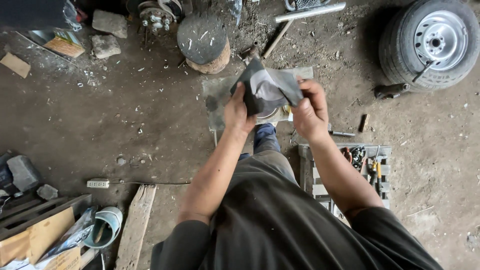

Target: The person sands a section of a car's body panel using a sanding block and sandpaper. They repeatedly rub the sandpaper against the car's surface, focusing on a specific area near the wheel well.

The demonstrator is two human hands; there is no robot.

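Left hand: my left hand (238, 111) is closed on the left edge of a dark grey rubber sheet (265, 87), thumb on the near face and fingers curled behind it.
Right hand: my right hand (309, 111) pinches the right edge of the same sheet, fingers folded over its top corner.
Sheet: it hangs between both hands, held up in front of me, creased and folded, with a paler worn patch in its middle; it is off the ground, above a flat metal plate (220, 92).
Plate: it lies on the dirt floor (150, 115) just beyond my knee, partly hidden by the sheet and my hands.
Stump: a round wooden block (205, 42) with a dark top stands far of the plate, slightly left.
Wheel: a tyre on a pale steel rim (432, 42) lies far right, well apart from my hands.
Tool tray: a grey tray (367, 167) with pliers and small bits sits near right, just beside my right forearm.
Pipe: a metal tube (310, 12) lies at the far edge, right of the stump.
Left side: a white socket strip (98, 183) with its cord, a wooden plank (136, 225) and a pale blue bucket (106, 227) lie near left.
Stones: two grey rocks (107, 35) sit far left.
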